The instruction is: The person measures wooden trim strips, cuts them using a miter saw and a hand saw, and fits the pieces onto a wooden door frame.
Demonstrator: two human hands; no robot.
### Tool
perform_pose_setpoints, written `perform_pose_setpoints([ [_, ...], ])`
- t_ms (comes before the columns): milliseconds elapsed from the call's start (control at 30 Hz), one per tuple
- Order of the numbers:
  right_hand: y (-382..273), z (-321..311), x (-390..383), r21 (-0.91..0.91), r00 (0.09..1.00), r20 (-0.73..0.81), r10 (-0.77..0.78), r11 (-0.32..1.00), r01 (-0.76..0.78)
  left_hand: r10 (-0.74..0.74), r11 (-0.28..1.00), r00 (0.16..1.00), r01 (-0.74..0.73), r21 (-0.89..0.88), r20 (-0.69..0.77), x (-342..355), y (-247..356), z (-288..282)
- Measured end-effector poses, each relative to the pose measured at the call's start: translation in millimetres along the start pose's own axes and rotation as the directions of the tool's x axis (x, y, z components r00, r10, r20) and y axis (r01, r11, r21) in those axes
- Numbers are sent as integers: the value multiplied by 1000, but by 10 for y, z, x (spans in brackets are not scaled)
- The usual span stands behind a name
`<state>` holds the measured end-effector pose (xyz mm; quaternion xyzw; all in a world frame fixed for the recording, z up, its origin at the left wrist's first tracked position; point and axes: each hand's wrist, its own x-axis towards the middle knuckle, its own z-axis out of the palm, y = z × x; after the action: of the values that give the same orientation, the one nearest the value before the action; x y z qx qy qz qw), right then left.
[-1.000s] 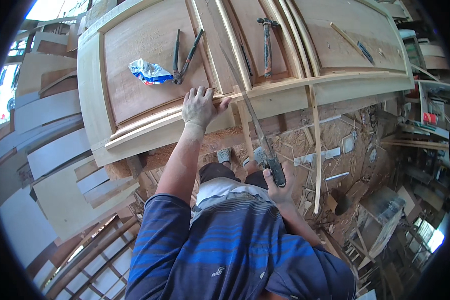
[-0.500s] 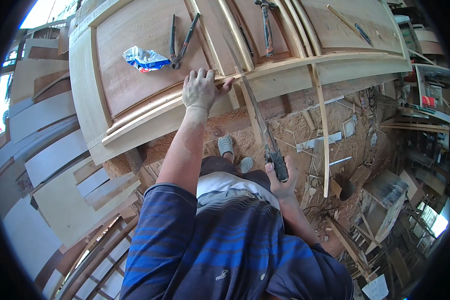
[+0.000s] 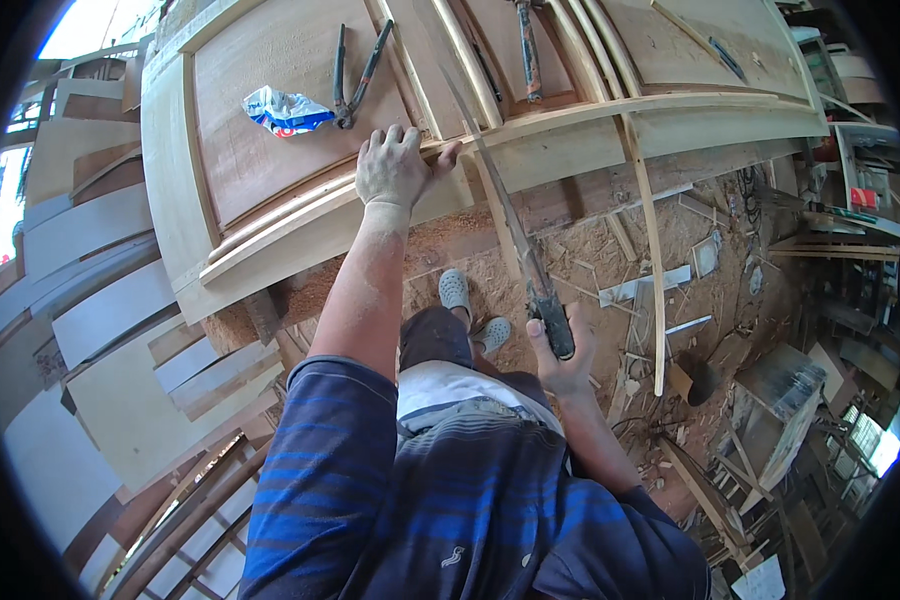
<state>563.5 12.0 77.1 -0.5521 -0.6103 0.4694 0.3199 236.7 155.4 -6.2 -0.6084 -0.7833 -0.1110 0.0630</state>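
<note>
My right hand (image 3: 564, 362) is wrapped round the dark handle of a handsaw (image 3: 501, 200). The long narrow blade points away from me and crosses the front edge of a large wooden panelled door (image 3: 690, 140). Along that edge lies a pale wooden strip (image 3: 280, 240). My left hand (image 3: 392, 172) presses on this strip to the left of the blade, fingers curled over its far side and thumb toward the saw. Whether the teeth touch the wood cannot be made out.
On the door lie pincers (image 3: 345, 100), a crumpled blue-and-white packet (image 3: 285, 110), a hammer (image 3: 528, 60) and a small stick (image 3: 685, 30). A thin batten (image 3: 652, 260) sticks out toward me. Offcuts and sawdust cover the floor; stacked boards (image 3: 110, 320) stand at left.
The view has shifted slightly. Both hands keep their holds, and the saw still crosses the strip at about the same place.
</note>
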Motion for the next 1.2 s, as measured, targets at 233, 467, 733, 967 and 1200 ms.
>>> perform_pose_setpoints([
  [233, 78, -27, -90, 5, 1000, -10, -15, 1000, 15, 1, 1000, 1000, -1, -7, -21, -31, 7, 24],
  [467, 18, -46, -140, 4, 1000, 1, -22, 1000, 22, 2, 1000, 1000, -2, 2, 1, 5, 4, -9],
  [733, 60, 19, -88, 8, 999, 14, 44, 999, -44, 8, 1000, 1000, -8, 14, -14, -5, -24, 29],
  [967, 50, 106, -94, -80, 998, -39, -47, 996, 44, 22, 1000, 1000, -22, 15, 5, -11, 33, -15],
  [1200, 52, -16, -162, 11, 999, 35, 24, 1000, -25, 8, 1000, 1000, -8, 22, 1, 3, -14, 17],
])
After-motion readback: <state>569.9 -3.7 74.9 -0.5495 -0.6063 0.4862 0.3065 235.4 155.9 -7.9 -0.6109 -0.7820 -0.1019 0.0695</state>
